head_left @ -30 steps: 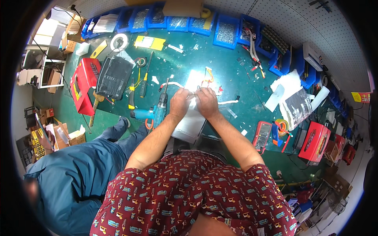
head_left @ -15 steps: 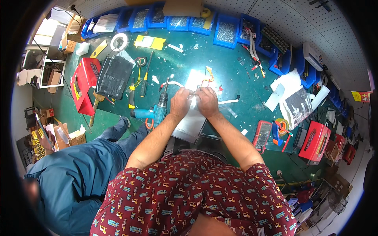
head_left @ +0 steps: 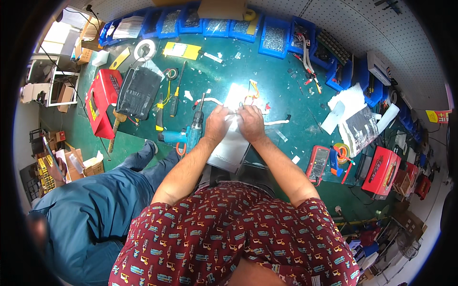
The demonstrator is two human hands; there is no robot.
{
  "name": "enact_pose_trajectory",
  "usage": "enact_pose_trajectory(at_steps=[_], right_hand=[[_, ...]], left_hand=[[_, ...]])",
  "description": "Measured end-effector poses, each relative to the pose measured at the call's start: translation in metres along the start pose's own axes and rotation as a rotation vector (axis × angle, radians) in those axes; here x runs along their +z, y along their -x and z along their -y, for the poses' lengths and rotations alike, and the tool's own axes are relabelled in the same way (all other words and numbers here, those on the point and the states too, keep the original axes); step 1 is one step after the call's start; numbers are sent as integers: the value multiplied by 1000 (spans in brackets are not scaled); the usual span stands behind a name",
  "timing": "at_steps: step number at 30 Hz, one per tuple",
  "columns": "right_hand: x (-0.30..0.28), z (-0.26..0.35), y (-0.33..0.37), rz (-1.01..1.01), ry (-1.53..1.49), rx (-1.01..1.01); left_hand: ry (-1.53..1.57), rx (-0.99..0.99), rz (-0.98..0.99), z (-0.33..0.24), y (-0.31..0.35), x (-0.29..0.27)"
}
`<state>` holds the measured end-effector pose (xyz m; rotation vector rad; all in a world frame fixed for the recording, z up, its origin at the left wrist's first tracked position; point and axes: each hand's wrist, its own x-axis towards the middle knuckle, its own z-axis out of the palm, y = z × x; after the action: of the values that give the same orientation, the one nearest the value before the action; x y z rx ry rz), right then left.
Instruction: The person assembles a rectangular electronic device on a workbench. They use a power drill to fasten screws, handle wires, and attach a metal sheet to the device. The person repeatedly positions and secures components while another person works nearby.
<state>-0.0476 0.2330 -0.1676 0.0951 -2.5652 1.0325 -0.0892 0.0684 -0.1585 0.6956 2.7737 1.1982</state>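
Working at a green-topped workbench (head_left: pixel 286 95), the person has both hands together over a flat, shiny silver-grey sheet (head_left: pixel 230 151) that lies at the near edge of the bench, just in front of the body. Left hand (head_left: pixel 217 125) is curled, fingers bent down onto the far end of the sheet; right hand (head_left: pixel 251 123) sits just beside it, likewise clenched, knuckles up. Both appear to pinch the sheet's upper edge, though what exactly sits between the fingertips is too small to tell. Thin red and yellow wires (head_left: pixel 253 90) run out past the hands, across a bright patch of glare.

Just left of the left hand: a teal cordless drill (head_left: pixel 188 136) lying on its side, bit pointing away. Further left, a black rectangular pack wrapped in glossy film (head_left: pixel 138 92), a red box-shaped case (head_left: pixel 101 101), and a black-handled screwdriver (head_left: pixel 176 98). To the right: a red-and-black handheld multimeter (head_left: pixel 318 163), a roll of yellow tape (head_left: pixel 340 150), a second red case (head_left: pixel 381 171). Blue plastic parts bins (head_left: pixel 275 39) line the far edge below a white pegboard wall (head_left: pixel 353 24).

Another person in blue trousers (head_left: pixel 102 200) sits at the left, near the bench.
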Motion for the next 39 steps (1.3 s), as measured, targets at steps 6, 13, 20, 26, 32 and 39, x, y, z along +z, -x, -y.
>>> enact_pose_trajectory(at_steps=[6, 13, 20, 26, 32, 39], right_hand=[[0, 0, 0, 16, 16, 25], [-1, -1, 3, 60, 18, 64], [1, -2, 3, 59, 25, 63], [-3, 2, 0, 55, 12, 63], [-1, 0, 2, 52, 12, 58], [0, -1, 1, 18, 9, 4]], left_hand=[[-9, -7, -6, -3, -1, 0], [-50, -4, 37, -6, -3, -1], [-42, 27, 36, -13, -2, -4], [-25, -29, 0, -9, -1, 1], [-27, -57, 28, -7, -3, 2], [-14, -20, 46, -10, -3, -1]])
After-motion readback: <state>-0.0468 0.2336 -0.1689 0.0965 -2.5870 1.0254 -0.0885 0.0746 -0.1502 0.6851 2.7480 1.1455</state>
